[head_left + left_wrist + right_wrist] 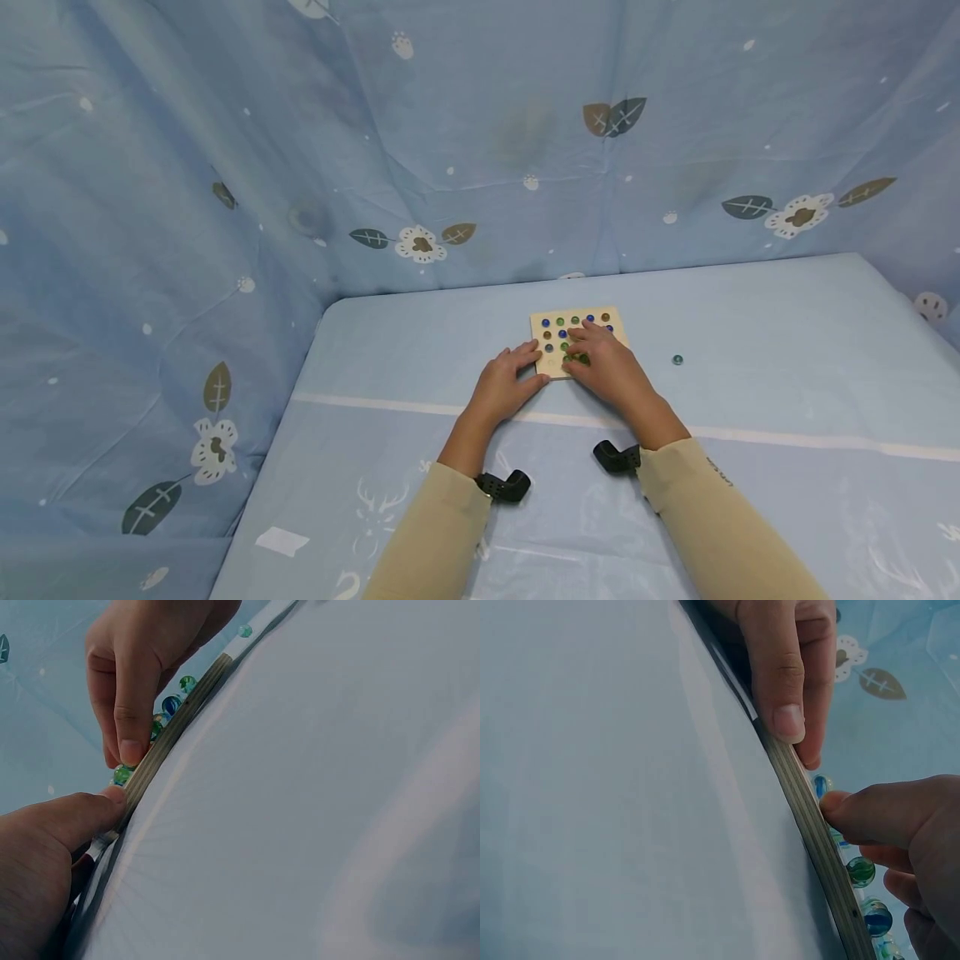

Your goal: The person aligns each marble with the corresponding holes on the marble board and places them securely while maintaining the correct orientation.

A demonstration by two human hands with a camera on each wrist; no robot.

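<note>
A square, pale wooden board (556, 372) with rows of glass marbles in its holes lies on the table. My left hand (502, 383) grips its near left corner, the thumb at the front edge and the fingers along the left side. Over the board's near part, my right hand (609, 367) pinches a green marble (122, 775) at the front row, thumb and fingertips close together. Blue, green and brown marbles fill the far rows; the right hand hides several others. An unfilled hole shows near the left thumb.
One loose marble (677, 360) lies on the table to the right of the board. Pale blue cloth (750, 333) covers the table, crossed by a white stripe. A patterned curtain (495, 200) hangs behind and at the left. Each wrist wears a black camera mount (617, 457).
</note>
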